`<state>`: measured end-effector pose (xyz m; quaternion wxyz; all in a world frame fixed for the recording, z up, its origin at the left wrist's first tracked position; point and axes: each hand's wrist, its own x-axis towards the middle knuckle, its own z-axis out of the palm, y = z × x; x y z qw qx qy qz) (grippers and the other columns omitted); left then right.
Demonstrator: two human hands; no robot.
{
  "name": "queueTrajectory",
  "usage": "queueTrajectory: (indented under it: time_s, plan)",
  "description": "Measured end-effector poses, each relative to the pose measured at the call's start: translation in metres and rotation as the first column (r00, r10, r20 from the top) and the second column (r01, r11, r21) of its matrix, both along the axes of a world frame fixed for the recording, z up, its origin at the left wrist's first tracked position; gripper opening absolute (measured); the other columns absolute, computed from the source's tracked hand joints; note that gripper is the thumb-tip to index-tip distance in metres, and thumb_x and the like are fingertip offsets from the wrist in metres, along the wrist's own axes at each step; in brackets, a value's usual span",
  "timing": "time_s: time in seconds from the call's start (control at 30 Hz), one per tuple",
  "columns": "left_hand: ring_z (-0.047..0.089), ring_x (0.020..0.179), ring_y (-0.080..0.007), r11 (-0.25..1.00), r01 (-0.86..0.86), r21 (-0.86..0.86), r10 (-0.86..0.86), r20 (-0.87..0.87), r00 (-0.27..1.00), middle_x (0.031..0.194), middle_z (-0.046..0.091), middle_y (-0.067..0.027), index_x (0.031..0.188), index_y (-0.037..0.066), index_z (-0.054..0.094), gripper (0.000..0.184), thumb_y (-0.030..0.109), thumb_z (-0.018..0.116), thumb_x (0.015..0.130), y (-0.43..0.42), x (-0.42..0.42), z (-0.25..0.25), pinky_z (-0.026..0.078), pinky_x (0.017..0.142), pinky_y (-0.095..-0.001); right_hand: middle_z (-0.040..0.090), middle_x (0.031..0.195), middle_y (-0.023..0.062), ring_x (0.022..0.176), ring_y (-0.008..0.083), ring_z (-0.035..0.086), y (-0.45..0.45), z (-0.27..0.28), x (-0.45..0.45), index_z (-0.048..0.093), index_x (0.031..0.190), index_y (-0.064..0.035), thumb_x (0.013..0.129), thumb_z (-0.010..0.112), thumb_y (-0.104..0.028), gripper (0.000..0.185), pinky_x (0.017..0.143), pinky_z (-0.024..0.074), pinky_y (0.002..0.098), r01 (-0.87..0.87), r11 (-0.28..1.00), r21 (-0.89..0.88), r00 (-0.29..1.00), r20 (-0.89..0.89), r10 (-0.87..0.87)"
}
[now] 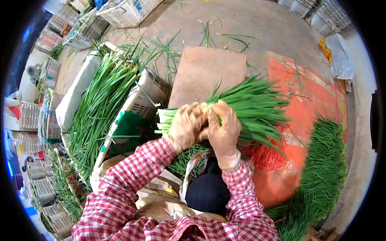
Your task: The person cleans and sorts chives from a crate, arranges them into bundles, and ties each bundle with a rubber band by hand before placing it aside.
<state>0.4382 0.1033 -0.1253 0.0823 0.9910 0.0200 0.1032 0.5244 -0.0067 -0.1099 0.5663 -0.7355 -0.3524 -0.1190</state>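
Note:
A bunch of green chives (257, 105) lies sideways in front of me, pale cut ends to the left and leafy tips to the right. My left hand (187, 124), in a tan glove, is wrapped round it near the pale ends. My right hand (223, 126), gloved the same way, is closed against the bunch just beside it, fingertips meeting those of the left. Whether a tie is between the fingers I cannot make out. Just below and right of the right hand is a heap of red ties (267, 154) on an orange-red sheet (287, 176).
A white crate (136, 94) heaped with loose long chives (100, 88) stands to my left. Rows of chives (325, 160) line the right side. A brown board (213, 66) lies ahead, with scattered leaves (207, 32) beyond. More crates (128, 12) stand at the far left.

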Motion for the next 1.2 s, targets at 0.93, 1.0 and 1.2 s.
queueTrajectory:
  time_s: [0.93, 1.0, 1.2]
  plan:
    - [0.062, 0.081, -0.0364, 0.775, -0.313, -0.548, 0.313, -0.098, 0.945, 0.083, 0.064, -0.0238, 0.088, 0.001, 0.066, 0.055, 0.042, 0.031, 0.098, 0.048, 0.031, -0.016, 0.046, 0.075, -0.0431, 0.066, 0.091, 0.0053, 0.076, 0.0099, 0.059, -0.007, -0.041, -0.024, 0.064, 0.098, 0.0059, 0.075, 0.079, -0.019, 0.037, 0.068, 0.0497, 0.0263, -0.41, 0.844, 0.347, 0.234, -0.854, 0.465]
    - [0.062, 0.091, -0.0223, 0.09, -0.166, -0.982, 0.242, -0.14, 0.96, 0.105, 0.065, -0.0126, 0.114, -0.006, 0.056, 0.052, 0.04, 0.04, 0.098, 0.037, 0.031, 0.013, 0.047, 0.084, -0.0333, 0.067, 0.088, 0.0062, 0.074, 0.0183, 0.061, -0.008, -0.034, -0.023, 0.063, 0.098, 0.0044, 0.072, 0.081, -0.03, 0.046, 0.07, 0.0496, 0.0302, -0.392, 0.908, 0.15, 0.542, -0.759, 0.36]
    - [0.057, 0.106, -0.0186, -0.221, 0.266, -0.938, 0.279, 0.201, 0.939, 0.119, 0.059, -0.0133, 0.125, -0.005, 0.05, 0.066, 0.052, 0.033, 0.096, 0.027, 0.063, 0.07, 0.043, 0.095, -0.033, 0.061, 0.117, -0.0005, 0.104, 0.0125, 0.057, -0.019, 0.004, 0.024, 0.057, 0.121, -0.0114, 0.084, 0.068, -0.028, 0.042, 0.094, 0.0438, 0.0311, -0.38, 0.849, -0.367, 0.899, 0.071, 0.433]
